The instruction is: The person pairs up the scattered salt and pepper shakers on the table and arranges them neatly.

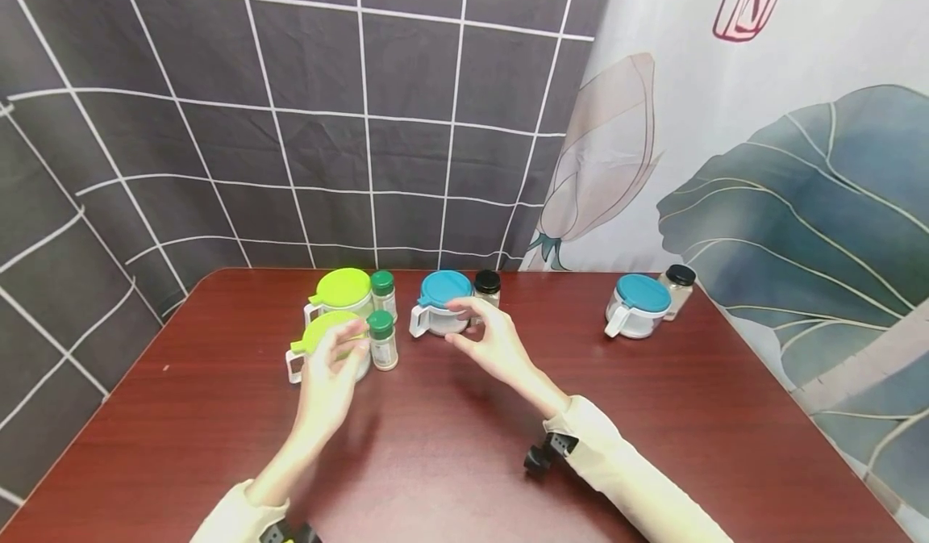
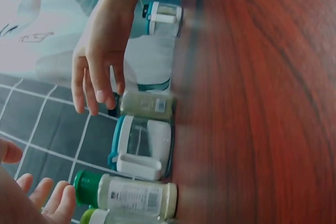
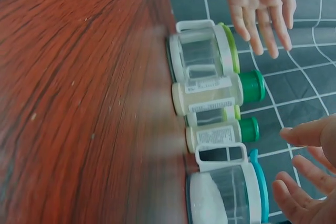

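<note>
My left hand [image 1: 327, 382] hovers over the nearer lime-lidded jar [image 1: 319, 329], fingers loosely bent and holding nothing. Just right of it stands a green-capped shaker bottle [image 1: 382, 349]. Behind are a second lime-lidded jar [image 1: 343, 287] and another green-capped shaker [image 1: 384, 293]. Above the table, my right hand [image 1: 497, 349] has thumb and fingers spread apart, with nothing between them. It overlaps part of a black-capped shaker [image 1: 487, 282] and sits beside a blue-lidded jar [image 1: 444, 289] with a white handle. White contents show inside that jar [image 3: 207, 198] in the right wrist view.
Farther right on the reddish-brown table [image 1: 450, 462] stand another blue-lidded jar [image 1: 639, 305] and a black-capped shaker [image 1: 678, 289], close together. A dark gridded cloth [image 1: 312, 148] hangs behind the table, and a floral curtain [image 1: 762, 204] hangs at the right.
</note>
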Demonstrator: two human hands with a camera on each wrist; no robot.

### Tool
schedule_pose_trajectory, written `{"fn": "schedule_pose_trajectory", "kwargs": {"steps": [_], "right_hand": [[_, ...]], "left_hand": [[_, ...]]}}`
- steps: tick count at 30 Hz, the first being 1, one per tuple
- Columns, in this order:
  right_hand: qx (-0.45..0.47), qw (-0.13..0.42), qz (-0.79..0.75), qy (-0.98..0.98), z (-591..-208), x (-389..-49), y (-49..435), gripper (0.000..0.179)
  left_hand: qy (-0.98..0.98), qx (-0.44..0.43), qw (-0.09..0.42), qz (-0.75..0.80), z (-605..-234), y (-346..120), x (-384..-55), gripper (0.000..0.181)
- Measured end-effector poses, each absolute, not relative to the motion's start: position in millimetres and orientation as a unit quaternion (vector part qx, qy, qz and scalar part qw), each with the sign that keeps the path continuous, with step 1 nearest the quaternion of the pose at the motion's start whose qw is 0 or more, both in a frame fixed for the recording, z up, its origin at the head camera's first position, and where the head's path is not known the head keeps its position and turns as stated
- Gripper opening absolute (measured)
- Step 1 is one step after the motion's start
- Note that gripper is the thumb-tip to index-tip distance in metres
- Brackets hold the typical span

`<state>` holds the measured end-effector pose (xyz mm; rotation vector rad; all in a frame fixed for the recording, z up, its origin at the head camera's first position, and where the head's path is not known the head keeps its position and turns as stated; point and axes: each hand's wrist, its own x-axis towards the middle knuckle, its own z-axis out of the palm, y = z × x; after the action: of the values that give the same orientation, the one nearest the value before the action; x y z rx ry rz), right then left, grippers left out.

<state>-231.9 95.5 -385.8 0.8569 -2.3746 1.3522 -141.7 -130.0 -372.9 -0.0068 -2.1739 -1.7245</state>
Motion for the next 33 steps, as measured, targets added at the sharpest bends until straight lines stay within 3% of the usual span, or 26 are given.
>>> {"fn": "schedule_pose_trajectory", "kwargs": {"steps": [7, 19, 33], "right_hand": [[0.286, 0.137, 0.482, -0.817, -387, -231, 111, 0.042], [0.259, 0.142, 0.470, -0.831, -388, -231, 133, 0.042], [0.235, 0.134, 0.483, -0.833, -383, -229, 154, 0.040]], "left_hand": [[-0.764, -0.033, 0.179, -0.619, -380, -115, -143, 0.032], [-0.792, -0.065, 0.093, -0.599, -375, -99, -147, 0.030], [-0.793, -0.079, 0.089, -0.598, -370, -81, -162, 0.030]]}}
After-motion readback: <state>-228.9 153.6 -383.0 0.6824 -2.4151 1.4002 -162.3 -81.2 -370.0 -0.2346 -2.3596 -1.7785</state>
